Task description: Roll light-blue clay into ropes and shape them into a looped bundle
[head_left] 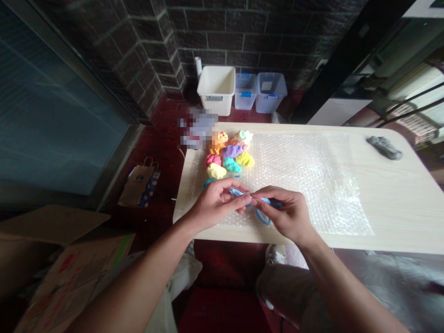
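My left hand (218, 201) and my right hand (286, 212) meet over the near edge of a light wooden table (398, 199). Together they pinch a thin light-blue piece (258, 209), seemingly soft clay, that loops down between them. Both hands have fingers closed on it. Just beyond my left hand lies a cluster of several small colourful clay lumps (231, 155): pink, yellow, teal, purple, orange and pale green. A sheet of bubble wrap (312, 175) covers the table under my hands.
A grey lump (384, 147) lies at the table's far right. White (217, 89) and clear storage bins (261, 91) stand against the brick wall. A paper bag (140, 185) sits on the red floor at left, cardboard (69, 263) nearer me.
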Available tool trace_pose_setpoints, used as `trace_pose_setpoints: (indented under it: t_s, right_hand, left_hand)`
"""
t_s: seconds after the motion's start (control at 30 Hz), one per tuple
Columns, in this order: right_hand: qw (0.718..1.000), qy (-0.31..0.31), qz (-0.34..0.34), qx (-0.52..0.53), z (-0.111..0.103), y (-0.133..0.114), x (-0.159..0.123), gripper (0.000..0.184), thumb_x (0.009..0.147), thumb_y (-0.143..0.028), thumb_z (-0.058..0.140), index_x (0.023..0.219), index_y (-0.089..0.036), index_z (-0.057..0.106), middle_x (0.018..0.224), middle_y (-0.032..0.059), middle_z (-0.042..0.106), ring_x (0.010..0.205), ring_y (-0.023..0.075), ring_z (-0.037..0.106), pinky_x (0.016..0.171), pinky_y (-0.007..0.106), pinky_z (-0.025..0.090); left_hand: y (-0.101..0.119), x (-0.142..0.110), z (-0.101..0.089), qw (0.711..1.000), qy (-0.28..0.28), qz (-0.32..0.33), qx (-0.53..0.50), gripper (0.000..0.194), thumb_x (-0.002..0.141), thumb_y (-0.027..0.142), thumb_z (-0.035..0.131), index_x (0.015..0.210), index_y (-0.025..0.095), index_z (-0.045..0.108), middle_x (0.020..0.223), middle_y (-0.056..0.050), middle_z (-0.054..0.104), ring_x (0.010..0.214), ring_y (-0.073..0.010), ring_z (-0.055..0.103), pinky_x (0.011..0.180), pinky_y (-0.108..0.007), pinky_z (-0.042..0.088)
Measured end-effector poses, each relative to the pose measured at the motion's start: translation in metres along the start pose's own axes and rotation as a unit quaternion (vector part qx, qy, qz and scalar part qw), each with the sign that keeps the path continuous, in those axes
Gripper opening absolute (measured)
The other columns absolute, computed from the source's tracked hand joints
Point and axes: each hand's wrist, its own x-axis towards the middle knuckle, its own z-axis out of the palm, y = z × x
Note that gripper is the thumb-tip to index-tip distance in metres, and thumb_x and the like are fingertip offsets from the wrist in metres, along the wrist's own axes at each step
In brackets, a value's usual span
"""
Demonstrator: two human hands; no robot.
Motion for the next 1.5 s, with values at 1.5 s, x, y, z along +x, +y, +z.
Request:
trace_pose_setpoints:
  t_s: [1.5]
  right_hand:
    - [1.0,0.002,0.023,0.01,0.0011,0.0058,-0.0035,0.02,0.092,-0.028,0.083,0.112,-0.026,0.085,0.1,0.0057,0.085,0.09,0.0222,0.08,0.081,0.033,0.061]
  left_hand:
    - [-0.0026,-0.0008,0.0042,0.996,0.026,0.076,0.049,0.022,0.091,0.032,0.078,0.098,0.011,0.073,0.076,-0.004,0.073,0.069,-0.0126,0.069,0.067,-0.022,0.055]
